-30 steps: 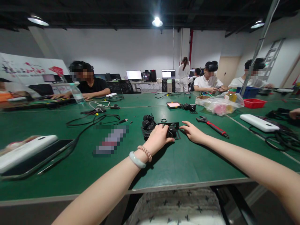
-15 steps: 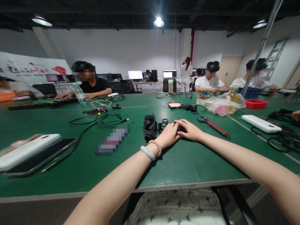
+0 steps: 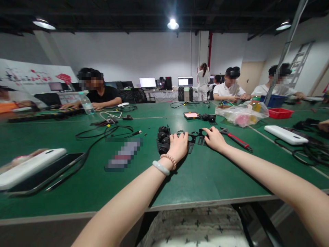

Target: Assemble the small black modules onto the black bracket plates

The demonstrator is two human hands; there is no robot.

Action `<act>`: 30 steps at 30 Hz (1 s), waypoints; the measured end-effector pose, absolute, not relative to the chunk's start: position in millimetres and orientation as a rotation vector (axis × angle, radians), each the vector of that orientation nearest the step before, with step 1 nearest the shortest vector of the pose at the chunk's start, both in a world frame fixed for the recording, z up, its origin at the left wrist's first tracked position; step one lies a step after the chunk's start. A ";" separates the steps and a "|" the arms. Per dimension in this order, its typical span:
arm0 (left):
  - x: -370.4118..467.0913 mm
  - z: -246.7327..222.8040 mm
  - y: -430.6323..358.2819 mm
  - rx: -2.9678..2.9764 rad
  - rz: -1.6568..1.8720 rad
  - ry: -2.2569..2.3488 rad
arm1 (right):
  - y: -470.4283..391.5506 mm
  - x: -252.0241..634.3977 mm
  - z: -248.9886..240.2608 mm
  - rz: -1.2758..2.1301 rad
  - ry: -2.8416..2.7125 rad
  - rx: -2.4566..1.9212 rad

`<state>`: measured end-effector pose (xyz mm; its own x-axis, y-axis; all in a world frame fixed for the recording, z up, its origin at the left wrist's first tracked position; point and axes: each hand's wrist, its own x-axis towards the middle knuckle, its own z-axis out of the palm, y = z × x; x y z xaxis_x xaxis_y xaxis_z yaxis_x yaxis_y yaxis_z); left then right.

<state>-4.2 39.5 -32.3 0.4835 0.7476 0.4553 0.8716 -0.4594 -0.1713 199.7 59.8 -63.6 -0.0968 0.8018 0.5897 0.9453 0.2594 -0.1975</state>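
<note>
My left hand (image 3: 178, 145) is curled over the table, palm down. A black metal bracket (image 3: 191, 140) with a round hole sticks out from under its right side; the thumb is hidden. To the right, my right hand (image 3: 215, 138) pinches a second black bracket (image 3: 201, 140) that stands on the table. A thin black ring (image 3: 194, 133) lies between the hands, and another ring (image 3: 181, 132) lies just beyond my left fingertips. Several round black parts (image 3: 163, 138), like camera lenses or knobs, sit close at the left of my left hand.
An adjustable wrench (image 3: 238, 140) with red-black handles lies right of my right hand. A blurred-out phone (image 3: 124, 154) and black cables (image 3: 108, 129) are at left. Farther back are a plastic bag (image 3: 239, 116), a red tray (image 3: 281, 113) and a bottle (image 3: 87, 104). Several people sit around the table.
My hands were together over the black parts; now they are apart, the left moved left and the right slightly right. Brackets and a ring now show between them.
</note>
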 end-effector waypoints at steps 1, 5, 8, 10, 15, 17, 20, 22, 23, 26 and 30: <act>-2.6 -33.3 40.1 -2.371 -0.449 -1.342 | 61.1 201.7 -64.5 -0.318 -1.911 -1.596; 8.5 -35.4 45.4 -2.459 -0.447 -1.265 | 66.0 205.9 -67.7 -0.316 -1.837 -1.604; 20.7 -35.2 54.1 -2.510 -0.412 -1.215 | 70.0 207.6 -69.4 -0.292 -1.843 -1.487; 28.1 -35.0 61.9 -2.551 -0.365 -1.195 | 73.2 209.8 -70.7 -0.243 -1.884 -1.371; 37.7 -34.1 75.9 -2.595 -0.288 -1.184 | 82.2 215.3 -78.5 -0.098 -1.885 -1.275; 38.7 -30.4 77.1 -2.568 -0.284 -1.198 | 83.9 215.3 -80.7 -0.111 -1.847 -1.281; 33.3 -15.6 81.5 -2.510 -0.330 -1.182 | 77.6 212.1 -72.2 -0.187 -1.746 -1.278; 20.1 -1.1 91.2 -2.465 -0.379 -1.222 | 61.9 208.5 -54.0 -0.240 -1.686 -1.240; 10.0 6.3 98.4 -2.434 -0.397 -1.297 | 49.3 206.5 -41.4 -0.266 -1.664 -1.205; -31.0 22.0 125.1 -2.361 -0.302 -1.668 | -7.3 200.3 -1.8 -0.319 -1.636 -1.028; -80.7 22.7 153.0 -2.417 -0.143 -1.793 | -95.4 193.1 13.1 -0.322 -1.833 -0.678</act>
